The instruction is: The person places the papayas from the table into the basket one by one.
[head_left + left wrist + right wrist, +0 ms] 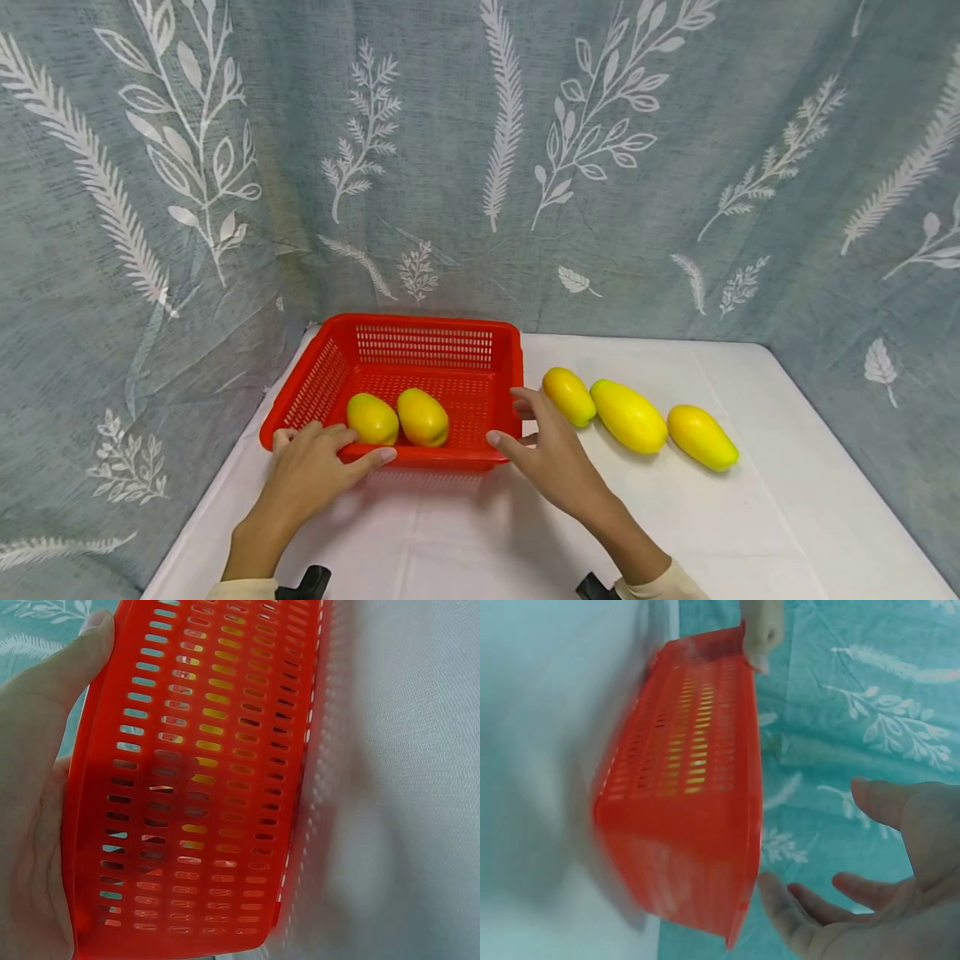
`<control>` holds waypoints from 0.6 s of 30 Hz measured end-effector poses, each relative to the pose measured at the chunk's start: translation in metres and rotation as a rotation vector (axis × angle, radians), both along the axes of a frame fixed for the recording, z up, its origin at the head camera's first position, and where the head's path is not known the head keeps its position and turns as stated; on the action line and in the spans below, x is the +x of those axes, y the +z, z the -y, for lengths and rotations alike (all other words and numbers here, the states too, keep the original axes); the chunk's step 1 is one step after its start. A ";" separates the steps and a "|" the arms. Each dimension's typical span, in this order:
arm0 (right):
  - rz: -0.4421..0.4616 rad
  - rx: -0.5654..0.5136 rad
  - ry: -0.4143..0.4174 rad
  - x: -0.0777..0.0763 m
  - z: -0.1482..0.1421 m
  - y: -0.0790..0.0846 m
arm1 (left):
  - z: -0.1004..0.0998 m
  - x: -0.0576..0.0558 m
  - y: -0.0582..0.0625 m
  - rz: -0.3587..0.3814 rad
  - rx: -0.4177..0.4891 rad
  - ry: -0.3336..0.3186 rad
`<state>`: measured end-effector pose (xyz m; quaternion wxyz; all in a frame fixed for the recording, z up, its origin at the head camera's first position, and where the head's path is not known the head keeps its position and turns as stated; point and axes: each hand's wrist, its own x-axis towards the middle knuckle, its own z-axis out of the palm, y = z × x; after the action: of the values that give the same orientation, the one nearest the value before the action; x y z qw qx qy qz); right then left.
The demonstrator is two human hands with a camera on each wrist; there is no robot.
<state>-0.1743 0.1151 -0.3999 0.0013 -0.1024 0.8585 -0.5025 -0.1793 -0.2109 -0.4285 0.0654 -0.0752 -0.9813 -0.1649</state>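
Note:
A red plastic basket (442, 358) with slotted walls stands at the left of the table. Inside it, close to the front wall, lie two yellow-green mangoes (372, 419). My left hand (311, 462) grips the front-left rim, its thumb along the outer front edge and fingers over the inside. In the left wrist view the thumb (97, 630) lies on the rim. At the front-right corner is my right hand (551, 454), fingers apart and nothing held. The right wrist view has its fingertips (769, 889) right at the rim.
Right of the basket, three long yellow fruits (628, 417) lie on the white-covered table (675, 517). A grey-green curtain (450, 167) with white leaf prints hangs behind and at both sides.

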 end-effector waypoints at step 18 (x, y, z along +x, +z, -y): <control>0.025 0.046 -0.243 0.054 -0.086 -0.005 | 0.001 0.001 -0.001 -0.007 -0.012 -0.001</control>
<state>-0.1203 0.2008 -0.4050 -0.0466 0.0088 0.8758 -0.4803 -0.1785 -0.2120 -0.4298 0.0682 -0.0765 -0.9820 -0.1588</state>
